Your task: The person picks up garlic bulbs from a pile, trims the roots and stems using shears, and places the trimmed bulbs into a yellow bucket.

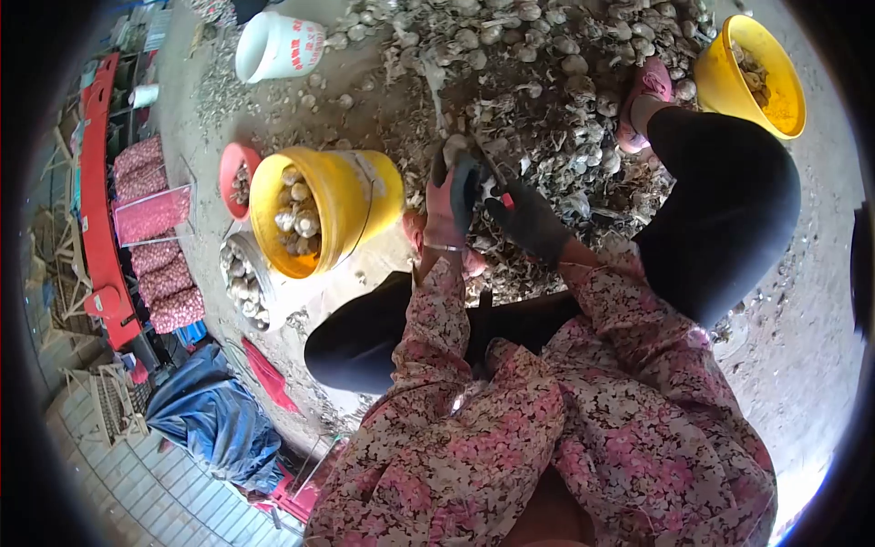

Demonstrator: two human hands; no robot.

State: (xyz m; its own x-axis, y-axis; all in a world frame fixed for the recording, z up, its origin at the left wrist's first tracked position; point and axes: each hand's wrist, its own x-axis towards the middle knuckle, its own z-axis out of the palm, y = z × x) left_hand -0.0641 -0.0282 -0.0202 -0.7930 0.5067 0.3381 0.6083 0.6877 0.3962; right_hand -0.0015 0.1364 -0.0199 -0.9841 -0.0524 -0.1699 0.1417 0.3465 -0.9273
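Holding a pale garlic bulb [456, 146] at the tips of its curled, gloved fingers, the left hand [447, 187] sits in front of the person, just over a loose heap of garlic [547, 91]. From where I stand, those fingers look closed around the bulb's sides, with its pale top showing. The gloved right hand [533, 223] is close beside it, fingers bent and pointing toward the left; a slim dark strip [493, 166] and a small red patch [507, 200] show near its fingertips, but I cannot tell how tightly that hand is closed, or whether it grips a tool.

The bulb should be light and firm, I'd judge, though its dry outer skin probably flakes and slides under a glove. Squeezing hard could bruise or split the cloves; a steady hold around the widest part looks safest. Any stalk would likely be stiff and brittle, handy for steering the bulb but a poor place to pull hard.

More bulbs [299, 214] fill the tilted-looking yellow bucket [369, 205] on the person's left. That load is surely much heavier than one bulb, better taken by the rim and base together.
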